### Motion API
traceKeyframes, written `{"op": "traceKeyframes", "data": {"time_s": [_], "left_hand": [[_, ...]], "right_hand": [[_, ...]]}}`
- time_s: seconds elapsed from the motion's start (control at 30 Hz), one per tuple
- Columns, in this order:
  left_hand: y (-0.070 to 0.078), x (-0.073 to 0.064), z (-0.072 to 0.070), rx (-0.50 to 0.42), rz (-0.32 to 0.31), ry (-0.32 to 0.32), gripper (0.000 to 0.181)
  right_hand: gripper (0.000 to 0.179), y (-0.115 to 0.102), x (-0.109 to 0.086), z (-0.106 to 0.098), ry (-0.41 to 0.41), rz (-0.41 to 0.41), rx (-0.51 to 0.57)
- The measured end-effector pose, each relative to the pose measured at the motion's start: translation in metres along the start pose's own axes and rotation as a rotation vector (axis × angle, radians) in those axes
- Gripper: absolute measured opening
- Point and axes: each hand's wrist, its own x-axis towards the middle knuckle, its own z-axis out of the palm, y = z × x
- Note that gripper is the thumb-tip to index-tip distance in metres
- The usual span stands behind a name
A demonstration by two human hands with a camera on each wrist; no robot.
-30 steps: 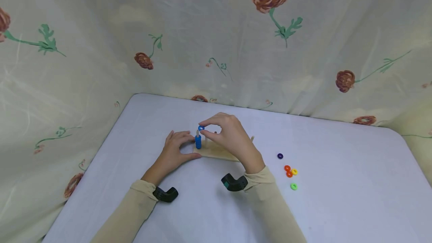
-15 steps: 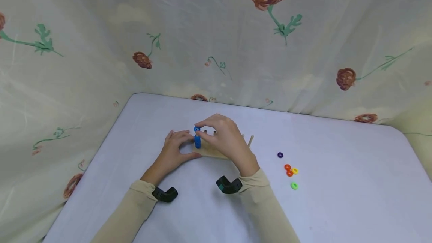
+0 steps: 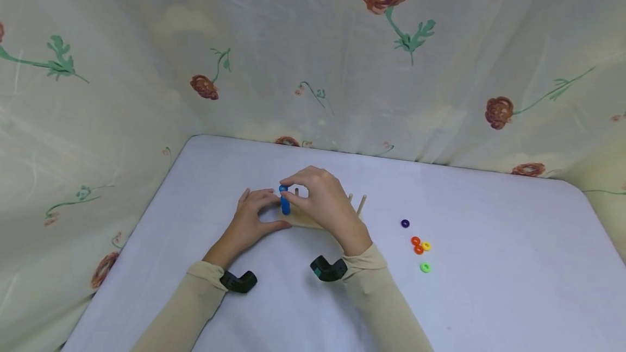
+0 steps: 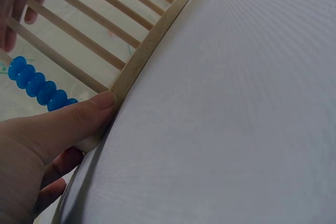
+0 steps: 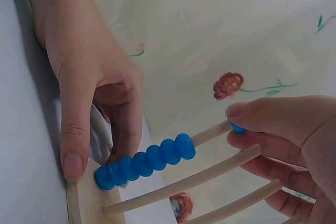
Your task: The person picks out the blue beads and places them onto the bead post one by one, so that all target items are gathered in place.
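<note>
A wooden peg board (image 3: 305, 220) with a row of upright pegs stands on the table. My left hand (image 3: 250, 217) grips its left end, thumb (image 4: 102, 100) on the front edge and fingers behind. Several blue rings (image 5: 147, 162) are stacked on the end peg, from the base to over halfway up. At the tip of that same peg, my right hand (image 3: 324, 199) pinches another blue ring (image 5: 237, 127) between thumb and fingertips. Bare peg shows between this ring and the stack. The other pegs visible in the left wrist view carry no rings.
Right of the board lie loose rings on the white table (image 3: 489, 265): a dark purple one (image 3: 405, 224), two orange-red ones (image 3: 415, 241), a yellow one (image 3: 426, 246) and a green one (image 3: 425, 268). A flowered curtain (image 3: 303, 42) hangs behind the table.
My right hand has moved left and slightly down, bringing the blue ring from beside the end peg onto its tip. The left hand keeps its place on the board.
</note>
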Motion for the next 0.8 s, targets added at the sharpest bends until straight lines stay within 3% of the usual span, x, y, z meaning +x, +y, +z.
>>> {"op": "traceKeyframes", "data": {"time_s": [0.23, 0.47, 0.8], "left_hand": [[0.0002, 0.0009, 0.0005, 0.002, 0.003, -0.003, 0.056], [0.0013, -0.0003, -0.0006, -0.006, 0.016, 0.006, 0.063], [-0.0004, -0.0003, 0.0007, -0.002, 0.013, 0.014, 0.064]], "right_hand": [[0.02, 0.0006, -0.0003, -0.0004, -0.003, -0.001, -0.01], [0.033, 0.0014, -0.0009, -0.0015, 0.014, -0.026, -0.005], [0.033, 0.0025, -0.002, -0.0023, 0.035, -0.025, -0.005]]}}
